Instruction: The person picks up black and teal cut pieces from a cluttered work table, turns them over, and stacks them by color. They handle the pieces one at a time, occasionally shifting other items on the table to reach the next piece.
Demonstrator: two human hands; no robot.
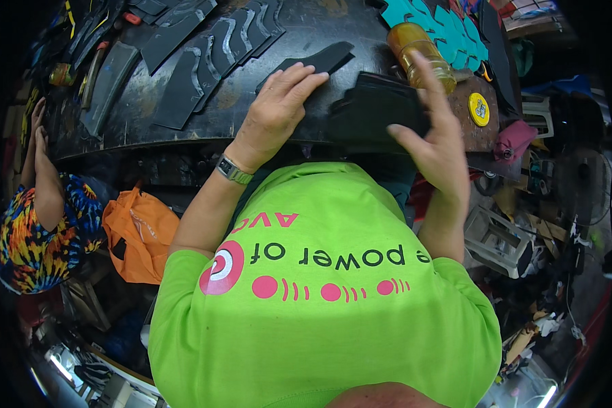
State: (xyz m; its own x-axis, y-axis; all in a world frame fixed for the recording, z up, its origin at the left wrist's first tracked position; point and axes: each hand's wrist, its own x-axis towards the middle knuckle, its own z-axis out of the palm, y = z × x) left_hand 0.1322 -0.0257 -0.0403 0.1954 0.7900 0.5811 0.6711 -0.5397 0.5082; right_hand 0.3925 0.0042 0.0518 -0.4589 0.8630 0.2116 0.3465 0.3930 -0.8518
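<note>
My left hand lies palm down at the table's near edge. Its fingers are stretched out over the near end of a dark, curved cut piece, perhaps with others beneath it. To the right, my right hand grips a stack of black flat cut pieces at its right side. The thumb is over the stack's face and the fingers run along its edge. Motion blurs the stack slightly, and its lower part merges with the shadow at the table edge.
Rows of dark cut pieces cover the table's left. A yellowish jar, teal cut pieces and a yellow round lid are at the right. Another person's arms show at far left, near an orange bag.
</note>
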